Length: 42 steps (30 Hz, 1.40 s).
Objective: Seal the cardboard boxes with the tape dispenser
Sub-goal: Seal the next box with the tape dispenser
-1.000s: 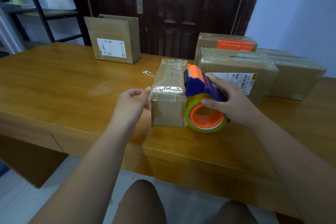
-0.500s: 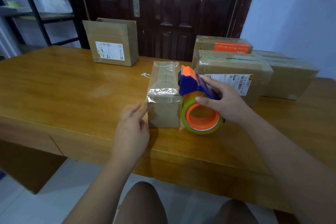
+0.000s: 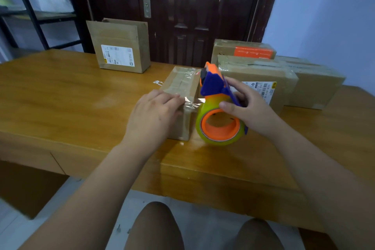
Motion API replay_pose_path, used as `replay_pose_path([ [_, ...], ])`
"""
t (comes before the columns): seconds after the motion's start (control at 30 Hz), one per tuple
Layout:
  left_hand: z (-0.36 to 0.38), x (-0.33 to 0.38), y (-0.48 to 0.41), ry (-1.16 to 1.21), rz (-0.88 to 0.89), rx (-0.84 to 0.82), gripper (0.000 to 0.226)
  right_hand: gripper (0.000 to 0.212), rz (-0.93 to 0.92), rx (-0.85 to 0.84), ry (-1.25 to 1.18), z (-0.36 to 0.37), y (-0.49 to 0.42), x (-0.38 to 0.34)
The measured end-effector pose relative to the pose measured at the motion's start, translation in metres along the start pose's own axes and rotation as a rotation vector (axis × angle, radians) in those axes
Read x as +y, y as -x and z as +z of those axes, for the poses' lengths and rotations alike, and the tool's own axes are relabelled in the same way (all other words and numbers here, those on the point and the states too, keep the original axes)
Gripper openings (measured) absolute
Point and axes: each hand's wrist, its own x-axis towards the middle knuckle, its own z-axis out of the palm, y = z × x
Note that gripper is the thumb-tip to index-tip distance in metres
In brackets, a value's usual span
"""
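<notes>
Pressing the taped box (image 3: pixel 183 84) with straight fingers (image 3: pixel 170 98) is the left hand (image 3: pixel 152 114); the right hand (image 3: pixel 250 108) grips the tape dispenser (image 3: pixel 214 87).

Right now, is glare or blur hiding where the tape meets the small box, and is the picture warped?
Head view: the clear tape glints white at the small box's near edge, so its end is hard to trace. Head view: sheen patches on the table; the left hand and tape dispenser read sharp. Head view: wide-lens bowing at the borders, smear lower left.
</notes>
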Motion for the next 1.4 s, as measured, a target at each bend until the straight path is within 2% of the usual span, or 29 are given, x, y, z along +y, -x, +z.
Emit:
replay_pose_path([
  [0.17, 0.0, -0.002, 0.004, 0.021, -0.027, 0.039, 0.024, 0.082, -0.042, 0.046, 0.134, -0.021, 0.002, -0.016],
  [0.27, 0.001, -0.001, 0.008, 0.007, 0.019, 0.091, 0.022, 0.085, -0.058, -0.003, 0.4, -0.022, 0.008, -0.021],
  [0.4, 0.001, -0.005, 0.009, -0.064, 0.036, 0.039, 0.029, 0.086, -0.073, -0.035, 0.539, -0.023, 0.007, -0.026],
  [0.53, 0.002, -0.008, 0.006, -0.091, -0.008, -0.034, 0.04, 0.085, -0.035, -0.049, 0.423, -0.032, 0.004, -0.025],
  [0.63, 0.005, -0.008, 0.004, -0.082, -0.045, -0.058, 0.043, 0.084, -0.009, -0.131, 0.551, -0.034, 0.015, -0.014],
  [0.9, -0.001, -0.004, 0.0, -0.057, -0.109, -0.124, 0.038, 0.079, 0.046, 0.019, 0.302, -0.053, 0.026, -0.009],
  [1.07, -0.002, 0.0, -0.002, -0.042, -0.106, -0.13, 0.039, 0.091, 0.059, -0.154, 0.713, -0.051, 0.03, -0.013],
  [1.27, -0.003, -0.003, 0.001, -0.036, -0.071, -0.144, 0.038, 0.077, 0.031, -0.281, 0.949, -0.04, 0.008, -0.032],
  [1.4, -0.004, 0.01, 0.004, -0.055, -0.028, -0.093, 0.038, 0.073, 0.035, -0.36, 1.07, -0.028, -0.01, -0.048],
])
